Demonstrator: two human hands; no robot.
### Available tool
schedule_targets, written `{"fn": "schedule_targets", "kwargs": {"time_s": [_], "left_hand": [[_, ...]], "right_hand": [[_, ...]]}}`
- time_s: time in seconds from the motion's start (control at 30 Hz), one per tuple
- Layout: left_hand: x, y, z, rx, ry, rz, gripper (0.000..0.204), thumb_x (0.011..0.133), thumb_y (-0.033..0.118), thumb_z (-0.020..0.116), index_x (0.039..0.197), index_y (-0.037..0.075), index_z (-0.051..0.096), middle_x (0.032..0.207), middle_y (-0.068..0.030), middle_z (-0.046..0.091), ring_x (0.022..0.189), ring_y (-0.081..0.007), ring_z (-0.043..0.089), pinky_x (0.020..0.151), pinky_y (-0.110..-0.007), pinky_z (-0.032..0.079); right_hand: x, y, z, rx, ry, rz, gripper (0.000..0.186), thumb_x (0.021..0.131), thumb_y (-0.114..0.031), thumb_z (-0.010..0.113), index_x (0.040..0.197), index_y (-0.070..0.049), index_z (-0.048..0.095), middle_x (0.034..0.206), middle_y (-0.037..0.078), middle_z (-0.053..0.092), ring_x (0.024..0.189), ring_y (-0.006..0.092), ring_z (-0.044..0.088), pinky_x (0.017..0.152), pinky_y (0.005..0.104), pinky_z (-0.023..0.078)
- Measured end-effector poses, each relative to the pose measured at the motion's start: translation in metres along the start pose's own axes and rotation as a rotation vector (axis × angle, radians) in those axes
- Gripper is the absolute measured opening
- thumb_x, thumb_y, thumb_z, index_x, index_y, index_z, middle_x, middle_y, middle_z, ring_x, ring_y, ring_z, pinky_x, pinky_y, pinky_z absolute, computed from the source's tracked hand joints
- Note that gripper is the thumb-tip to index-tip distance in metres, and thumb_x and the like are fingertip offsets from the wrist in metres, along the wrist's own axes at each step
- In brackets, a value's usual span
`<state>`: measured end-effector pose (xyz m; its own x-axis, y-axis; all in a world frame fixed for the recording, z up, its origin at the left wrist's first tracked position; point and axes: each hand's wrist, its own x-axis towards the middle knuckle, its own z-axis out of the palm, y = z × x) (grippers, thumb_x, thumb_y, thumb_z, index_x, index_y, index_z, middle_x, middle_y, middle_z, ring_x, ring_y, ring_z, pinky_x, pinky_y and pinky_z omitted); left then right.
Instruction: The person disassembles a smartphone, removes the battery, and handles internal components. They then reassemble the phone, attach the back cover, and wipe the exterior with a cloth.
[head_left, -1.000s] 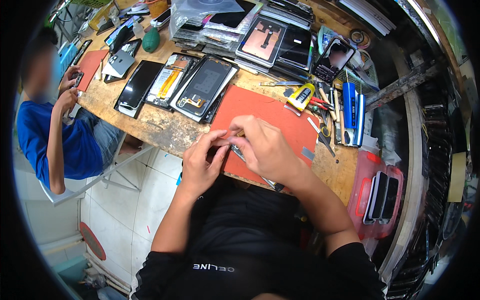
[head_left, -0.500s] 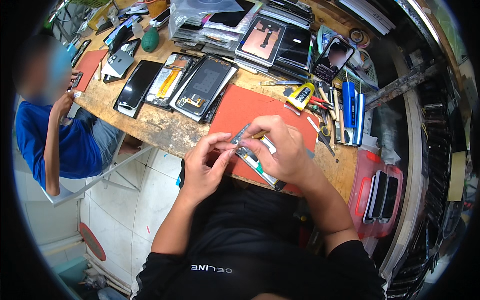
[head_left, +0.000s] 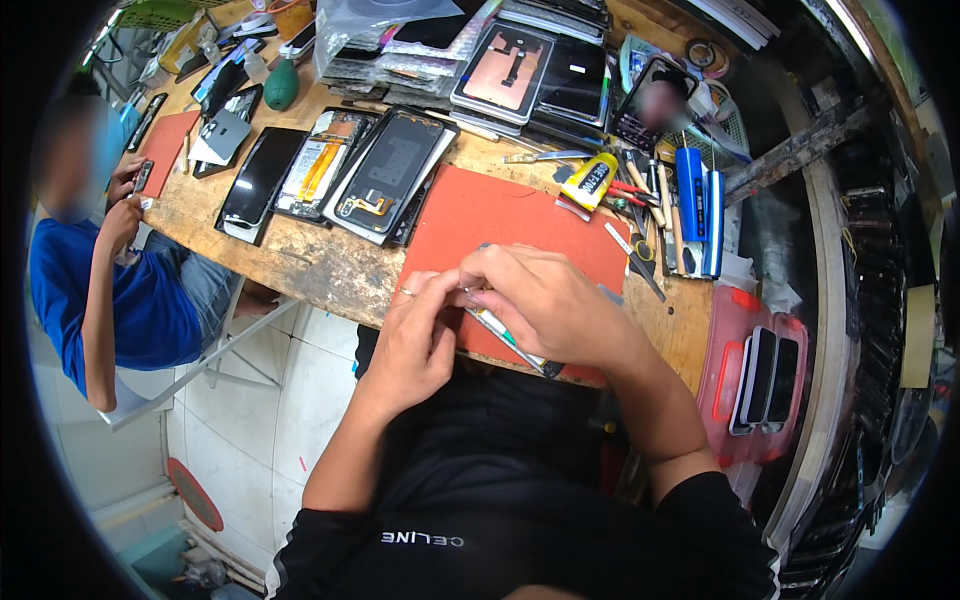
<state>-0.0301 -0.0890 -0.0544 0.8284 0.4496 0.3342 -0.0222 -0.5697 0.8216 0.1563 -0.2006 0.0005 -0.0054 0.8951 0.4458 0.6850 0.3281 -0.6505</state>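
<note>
An opened phone with bare inner parts lies slantwise at the near edge of a red-orange mat, mostly covered by my hands. Over its upper part, my left hand is closed with the fingers bent inward. My right hand arches over the phone from the right, its thumb and fingers pinched together beside the left fingertips. Whatever is between the fingertips of either hand is too small or hidden to name.
Left of the mat lie opened phones and a phone back panel. Stacked screens stand behind. A yellow glue tube, scissors and blue tools are at right. A co-worker in blue sits at far left, holding a small device.
My hands have drawn closer together, and the right hand has turned down lower over the phone, covering more of it. The view has shifted slightly.
</note>
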Motion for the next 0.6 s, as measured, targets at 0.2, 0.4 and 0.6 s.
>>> {"fn": "schedule_targets", "kwargs": {"time_s": [0.2,0.4,0.6], "left_hand": [[0.002,0.002,0.0,-0.019,-0.003,-0.051,0.066,0.076,-0.019,0.05,0.139,-0.002,0.059,0.113,-0.021,0.068,0.108,-0.0409,0.064,0.097,-0.047,0.052],[0.004,0.0,-0.002,-0.011,-0.026,-0.037,0.065,0.074,-0.021,0.047,0.135,-0.002,0.061,0.11,-0.0228,0.067,0.104,-0.0418,0.064,0.094,-0.047,0.053],[0.004,-0.001,0.0,0.012,0.004,-0.016,0.067,0.074,-0.021,0.047,0.136,-0.003,0.062,0.108,-0.023,0.068,0.103,-0.0422,0.065,0.093,-0.047,0.053]], "right_hand": [[0.001,0.006,0.006,0.005,-0.014,-0.023,0.024,0.094,-0.001,0.07,0.115,-0.001,0.059,0.095,0.018,0.07,0.092,0.04,0.072,0.081,0.0478,0.056],[0.003,0.0,0.004,-0.025,-0.065,-0.051,0.028,0.086,-0.001,0.068,0.112,-0.003,0.058,0.094,0.017,0.069,0.094,0.0413,0.069,0.087,0.0491,0.054],[0.005,-0.002,0.012,-0.007,0.018,-0.102,0.021,0.088,-0.004,0.07,0.105,-0.004,0.057,0.089,0.015,0.068,0.087,0.0391,0.069,0.081,0.0477,0.054]]}}
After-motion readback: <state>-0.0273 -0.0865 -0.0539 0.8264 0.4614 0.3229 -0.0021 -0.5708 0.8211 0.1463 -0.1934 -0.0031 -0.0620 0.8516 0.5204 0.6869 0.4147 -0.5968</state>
